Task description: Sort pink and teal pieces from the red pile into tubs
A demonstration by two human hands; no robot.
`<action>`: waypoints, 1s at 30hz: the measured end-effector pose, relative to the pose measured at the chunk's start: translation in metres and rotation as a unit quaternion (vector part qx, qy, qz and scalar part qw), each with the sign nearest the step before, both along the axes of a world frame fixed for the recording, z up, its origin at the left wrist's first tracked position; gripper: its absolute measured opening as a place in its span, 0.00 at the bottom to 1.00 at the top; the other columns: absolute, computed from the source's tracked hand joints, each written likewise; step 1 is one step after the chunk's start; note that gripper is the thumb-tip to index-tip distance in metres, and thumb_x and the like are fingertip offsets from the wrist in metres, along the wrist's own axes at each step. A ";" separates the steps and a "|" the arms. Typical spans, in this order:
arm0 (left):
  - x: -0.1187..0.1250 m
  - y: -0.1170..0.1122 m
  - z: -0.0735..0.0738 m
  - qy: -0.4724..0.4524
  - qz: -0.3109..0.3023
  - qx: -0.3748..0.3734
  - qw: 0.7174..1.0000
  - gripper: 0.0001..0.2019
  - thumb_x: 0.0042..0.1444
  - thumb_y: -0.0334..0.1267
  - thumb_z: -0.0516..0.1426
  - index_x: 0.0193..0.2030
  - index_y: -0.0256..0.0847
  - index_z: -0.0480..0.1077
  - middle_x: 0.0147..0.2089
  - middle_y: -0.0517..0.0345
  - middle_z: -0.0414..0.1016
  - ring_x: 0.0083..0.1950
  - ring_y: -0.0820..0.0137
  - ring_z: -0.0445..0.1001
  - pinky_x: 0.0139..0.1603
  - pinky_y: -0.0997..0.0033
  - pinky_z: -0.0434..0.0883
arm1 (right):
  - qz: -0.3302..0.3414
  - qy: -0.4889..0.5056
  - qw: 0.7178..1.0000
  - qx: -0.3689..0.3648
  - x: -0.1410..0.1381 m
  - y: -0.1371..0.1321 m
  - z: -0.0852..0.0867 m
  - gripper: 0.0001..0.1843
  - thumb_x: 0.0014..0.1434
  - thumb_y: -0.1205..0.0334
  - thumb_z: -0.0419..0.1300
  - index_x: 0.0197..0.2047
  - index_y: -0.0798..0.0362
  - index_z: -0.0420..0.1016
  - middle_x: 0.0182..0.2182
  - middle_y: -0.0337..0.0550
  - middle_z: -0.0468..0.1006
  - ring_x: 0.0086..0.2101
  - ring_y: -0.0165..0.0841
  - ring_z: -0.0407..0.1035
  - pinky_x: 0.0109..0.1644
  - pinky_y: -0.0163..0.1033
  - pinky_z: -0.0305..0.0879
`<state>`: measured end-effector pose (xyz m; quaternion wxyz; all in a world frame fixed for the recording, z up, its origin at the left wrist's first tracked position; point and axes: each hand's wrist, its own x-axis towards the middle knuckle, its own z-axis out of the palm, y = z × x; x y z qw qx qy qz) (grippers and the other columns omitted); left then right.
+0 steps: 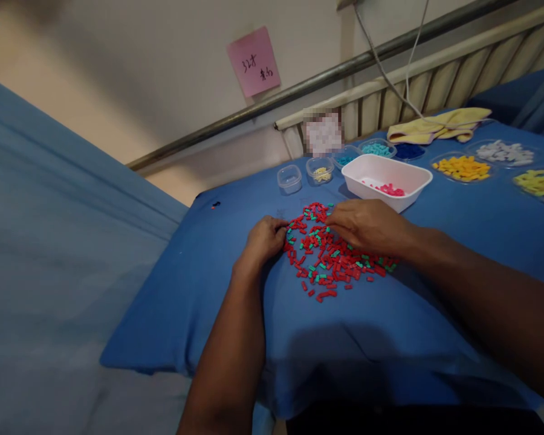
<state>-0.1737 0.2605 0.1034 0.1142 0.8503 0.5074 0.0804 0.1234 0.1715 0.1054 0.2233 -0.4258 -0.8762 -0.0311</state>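
- My left hand (263, 240) rests on the blue cloth (236, 284) at the left edge of the pile of red and green pieces (330, 257); its fingers curl inward against the outermost pieces, and I cannot tell whether they pinch one.
- My right hand (367, 226) lies palm down over the upper right part of the same pile, fingers held loosely together and pointing left, their tips on the pieces; whether a piece is caught under them is hidden from me.
- The pile is spread flat between my two hands, mostly red with green scattered through it, and a few red strays lie just below it.
- Just beyond my right hand stands a white tray (412, 175) with a few pink-red pieces (390, 190) in it.
- To its left are two small clear cups, one bare (289, 179) and one with pale bits (320, 170).
- Behind the tray sit small tubs of turquoise and dark blue pieces (378, 148).
- Further right I see dishes of orange (463, 167), grey-white (505, 153) and yellow-green pieces (541, 183).
- A yellow cloth (437, 127) lies at the far edge, beneath a pair of cables.
- A pink note (254, 61) is stuck to the wall.
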 end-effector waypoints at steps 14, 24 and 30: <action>0.011 -0.013 0.006 -0.125 0.047 -0.045 0.990 0.08 0.65 0.37 0.61 0.45 0.40 0.82 0.36 0.53 0.83 0.34 0.66 0.77 0.39 0.67 0.69 | 0.031 0.029 0.998 -0.048 -0.005 0.000 -0.012 0.15 0.77 0.60 0.55 0.50 0.52 0.84 0.42 0.49 0.85 0.44 0.41 0.78 0.48 0.42 0.67; 0.071 -0.050 0.001 -0.524 0.014 -0.264 0.810 0.19 0.53 0.48 0.74 0.45 0.36 0.81 0.34 0.56 0.80 0.31 0.75 0.74 0.35 0.75 0.71 | 0.023 0.239 0.971 0.004 -0.018 -0.002 -0.011 0.14 0.75 0.64 0.59 0.58 0.51 0.82 0.49 0.50 0.86 0.48 0.41 0.80 0.54 0.45 0.75; 0.082 -0.058 0.007 -0.580 0.080 -0.305 0.751 0.26 0.43 0.49 0.80 0.42 0.36 0.80 0.33 0.56 0.80 0.30 0.75 0.76 0.34 0.76 0.73 | 0.024 0.236 0.971 0.014 -0.021 -0.002 -0.012 0.09 0.74 0.65 0.60 0.51 0.51 0.82 0.46 0.49 0.84 0.46 0.40 0.79 0.52 0.45 0.75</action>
